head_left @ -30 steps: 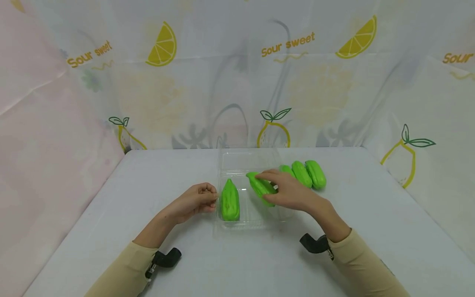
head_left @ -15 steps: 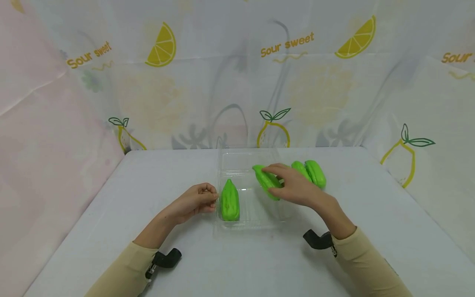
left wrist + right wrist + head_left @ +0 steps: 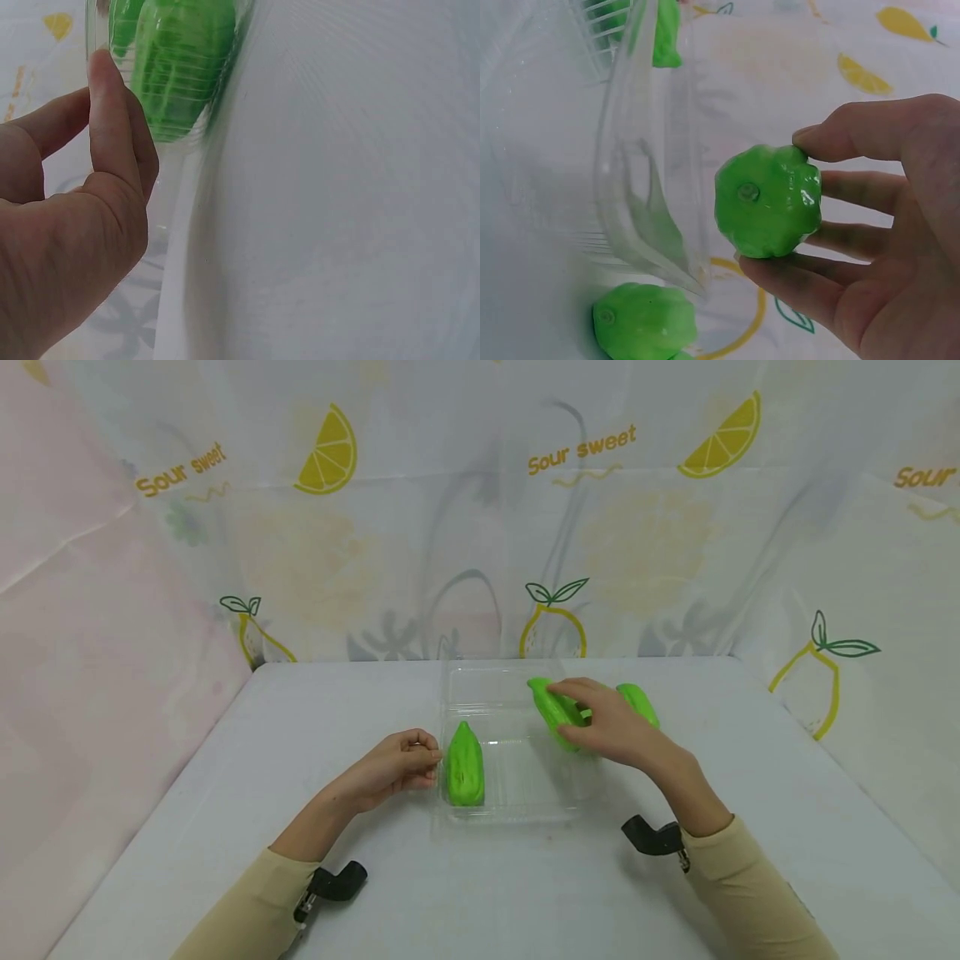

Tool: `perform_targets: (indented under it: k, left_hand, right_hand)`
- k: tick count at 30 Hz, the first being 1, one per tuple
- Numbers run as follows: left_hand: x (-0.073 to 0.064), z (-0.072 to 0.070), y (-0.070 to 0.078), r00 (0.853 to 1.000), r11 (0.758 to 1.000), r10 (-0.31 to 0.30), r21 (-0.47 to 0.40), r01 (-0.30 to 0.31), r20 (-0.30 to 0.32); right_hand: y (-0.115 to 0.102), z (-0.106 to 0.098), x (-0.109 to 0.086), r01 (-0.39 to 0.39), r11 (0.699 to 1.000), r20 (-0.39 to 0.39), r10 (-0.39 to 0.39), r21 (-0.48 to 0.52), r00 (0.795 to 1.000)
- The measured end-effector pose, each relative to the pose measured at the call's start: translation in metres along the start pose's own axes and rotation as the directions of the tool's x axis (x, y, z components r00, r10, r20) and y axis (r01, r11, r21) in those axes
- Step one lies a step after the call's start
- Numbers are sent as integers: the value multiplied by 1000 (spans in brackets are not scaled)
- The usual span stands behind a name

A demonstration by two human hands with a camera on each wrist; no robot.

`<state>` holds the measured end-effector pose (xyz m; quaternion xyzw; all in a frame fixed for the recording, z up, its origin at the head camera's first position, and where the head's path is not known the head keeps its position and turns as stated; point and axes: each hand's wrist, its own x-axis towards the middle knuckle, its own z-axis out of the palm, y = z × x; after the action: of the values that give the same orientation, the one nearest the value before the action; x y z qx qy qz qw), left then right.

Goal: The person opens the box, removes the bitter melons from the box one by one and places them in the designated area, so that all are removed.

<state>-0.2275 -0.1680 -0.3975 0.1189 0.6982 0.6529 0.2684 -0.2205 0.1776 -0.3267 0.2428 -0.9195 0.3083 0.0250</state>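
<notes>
A white tabletop runs back to a pale printed cloth, where I see yellow lemon slices, outlined lemons with green leaves and orange "Sour sweet" lettering; a pinkish panel hangs on the left.

Clear plastic container: open, flat on the tabletop, a shallow clear section extending from its far side; left edge pinched by the left hand. Inner green piece: elongated, ribbed, lying lengthwise along the container's left wall, pointed end away from the person. Held green piece: raised, gripped between thumb and fingers of the right hand, near the container's right side; pointed end toward far left; blunt lobed end bears a small round central mark. Rightmost green piece: on the tabletop right of the container, partly hidden.
</notes>
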Motion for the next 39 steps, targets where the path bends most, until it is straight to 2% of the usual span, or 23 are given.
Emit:
perform_targets:
  k: [8, 39]
  left_hand:
    - [0, 0, 0, 1000, 1000, -4, -1, 4, -2]
    - [-1, 1, 2, 1000, 1000, 1, -8, -1, -4]
  right_hand:
    - [8, -10, -1, -62, 998, -22, 62, -14, 998]
    - [37, -28, -3, -100, 994, -77, 97, -43, 992]
